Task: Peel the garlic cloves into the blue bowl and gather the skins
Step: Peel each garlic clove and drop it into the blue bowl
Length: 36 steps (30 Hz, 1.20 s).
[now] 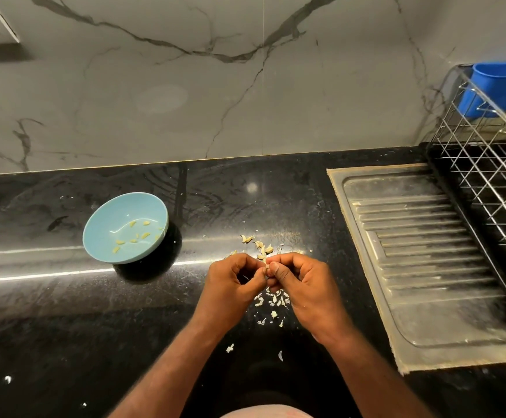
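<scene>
A light blue bowl [101, 236] stands on the black counter at the left, with several peeled garlic cloves [137, 236] inside. My left hand [233, 282] and my right hand [300, 282] meet above the counter's middle and together pinch one small garlic clove [266, 269] between their fingertips. Several unpeeled cloves [260, 247] lie just beyond my hands. A scatter of white skins [273, 303] lies on the counter under and in front of my hands.
A steel draining board [426, 267] is set into the counter at the right. A wire dish rack [487, 164] holding a blue plastic container [499, 86] stands at the far right. Stray skin bits [7, 379] dot the near counter. A marble wall rises behind.
</scene>
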### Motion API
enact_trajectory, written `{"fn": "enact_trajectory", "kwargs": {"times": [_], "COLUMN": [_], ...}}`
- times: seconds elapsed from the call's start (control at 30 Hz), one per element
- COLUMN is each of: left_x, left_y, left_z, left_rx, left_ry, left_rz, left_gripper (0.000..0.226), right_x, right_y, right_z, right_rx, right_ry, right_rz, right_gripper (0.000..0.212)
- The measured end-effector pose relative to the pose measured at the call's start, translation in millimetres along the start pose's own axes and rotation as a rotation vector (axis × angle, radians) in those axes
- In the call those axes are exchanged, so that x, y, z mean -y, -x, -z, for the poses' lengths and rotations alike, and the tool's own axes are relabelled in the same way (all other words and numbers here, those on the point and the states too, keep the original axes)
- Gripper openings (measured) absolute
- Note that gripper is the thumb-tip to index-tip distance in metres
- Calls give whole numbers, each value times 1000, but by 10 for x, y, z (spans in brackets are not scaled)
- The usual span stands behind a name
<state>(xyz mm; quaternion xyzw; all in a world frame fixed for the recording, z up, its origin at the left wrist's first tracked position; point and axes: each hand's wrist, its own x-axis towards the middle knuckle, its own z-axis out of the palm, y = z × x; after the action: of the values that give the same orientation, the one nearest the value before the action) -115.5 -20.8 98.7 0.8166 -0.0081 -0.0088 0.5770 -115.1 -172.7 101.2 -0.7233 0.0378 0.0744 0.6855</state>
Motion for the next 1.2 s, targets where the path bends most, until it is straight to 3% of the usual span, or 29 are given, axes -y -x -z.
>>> {"fn": "enact_trajectory", "kwargs": {"times": [0.2, 0.47, 0.67, 0.83, 1.0, 1.2], "left_x": [68, -2, -39, -11, -17, 81], "left_y": [70, 36, 16, 15, -7, -28], "left_z": [-81, -105, -81, -73, -88, -25], "left_rx": [-65, -103, -125, -128, -190, -141], "left_ry": [-7, 92, 118, 137, 240, 27], "left_rz": [-7, 41, 56, 61, 252, 352], "left_gripper": [10, 14, 15, 13, 19, 35], "right_x": [-73, -46, 41, 42, -3, -27], "right_y": [-4, -5, 41, 50, 9, -32], "right_z": [-90, -122, -59, -56, -108, -54], "right_rx": [12, -53, 71, 61, 35, 50], "right_ry": [54, -103, -72, -89, -521, -751], "right_rz": [-45, -88, -54, -51, -331, -427], "right_gripper": [12, 8, 17, 18, 24, 43]}}
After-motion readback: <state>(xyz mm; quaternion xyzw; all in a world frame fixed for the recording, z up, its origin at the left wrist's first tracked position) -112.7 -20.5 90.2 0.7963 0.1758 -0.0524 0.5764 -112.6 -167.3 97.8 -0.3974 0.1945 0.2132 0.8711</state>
